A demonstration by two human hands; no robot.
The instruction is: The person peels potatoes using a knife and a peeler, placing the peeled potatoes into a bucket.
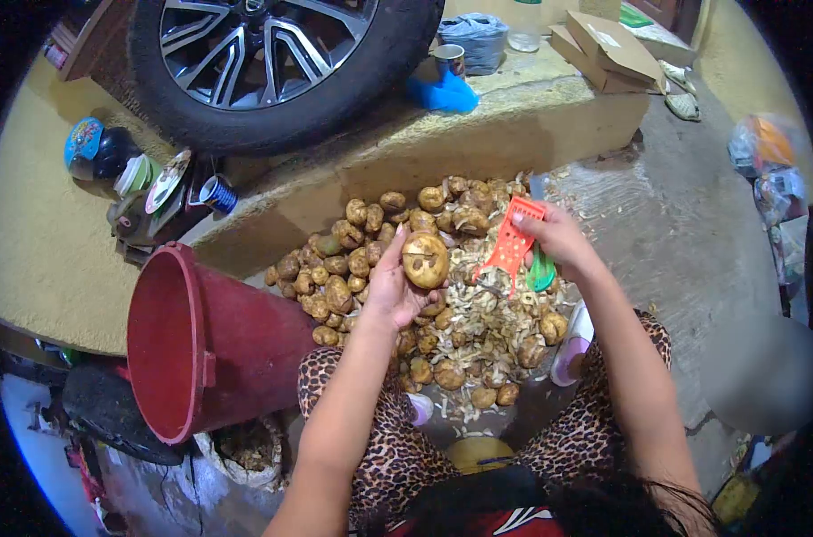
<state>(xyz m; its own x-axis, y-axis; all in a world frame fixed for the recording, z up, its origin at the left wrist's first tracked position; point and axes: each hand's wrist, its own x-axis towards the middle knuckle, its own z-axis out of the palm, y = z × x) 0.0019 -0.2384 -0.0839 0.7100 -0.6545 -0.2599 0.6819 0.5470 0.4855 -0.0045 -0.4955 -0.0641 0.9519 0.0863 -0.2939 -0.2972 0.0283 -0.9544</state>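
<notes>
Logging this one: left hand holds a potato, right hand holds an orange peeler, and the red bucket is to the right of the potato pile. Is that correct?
Not quite: the head view shows the red bucket left of the potato pile, not right. The rest stands: the left hand holds a potato and the right hand holds an orange peeler.

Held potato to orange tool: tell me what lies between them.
In the head view, nothing bridges the gap between the potato in the left hand and the orange tool in the right hand; only peelings and potatoes show beyond it.
</notes>
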